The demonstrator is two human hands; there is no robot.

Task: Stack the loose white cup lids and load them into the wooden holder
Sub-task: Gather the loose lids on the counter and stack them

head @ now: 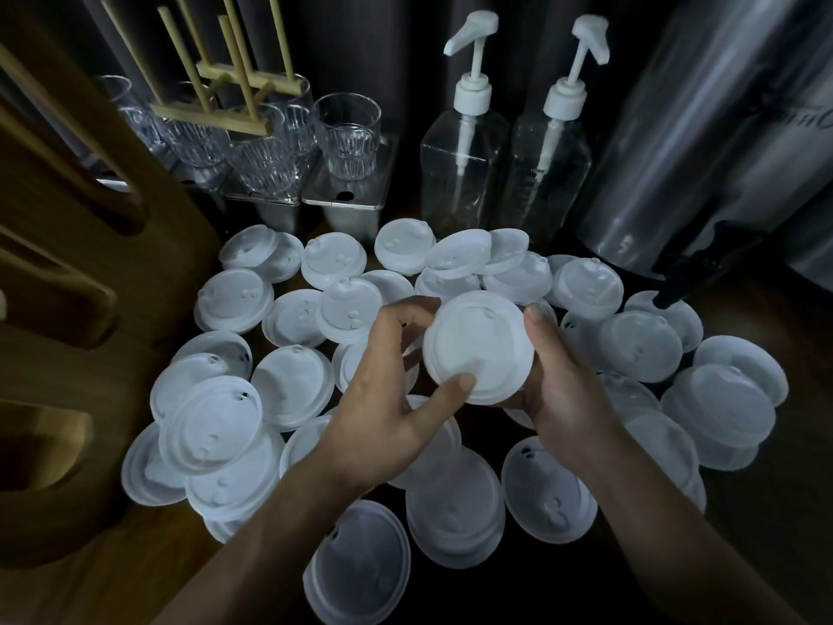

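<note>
At the far left stands the wooden holder (67,263), its tall curved frame with rounded slots rising from the bench (789,336); no lids can be seen in it. Behind it and a little to the right, a small wooden rack (225,99) with thin upright dowels sits over a cluster of clear glasses (347,133), which stand on metal containers (342,205). The loose lids (234,304) lie spread across the middle of the bench from beside the holder to the right, many overlapping, some dome up and some turned over. Above this spread the left hand (387,399) grips the held lids (480,349), its thumb pressed on the near rim and its fingers (419,309) curled round the left edge. The held lids are raised clear of the pile, tilted toward the camera; their edge shows more than one rim, though the count cannot be told. The right hand (563,385) cups them from the other side, thumb on the upper right rim and fingers wrapped underneath. Behind the hands stand two clear pump bottles (459,164) with white pump heads, side by side. At the far right is a large steel urn (698,128) with a black tap (694,272) over the bench.
</note>
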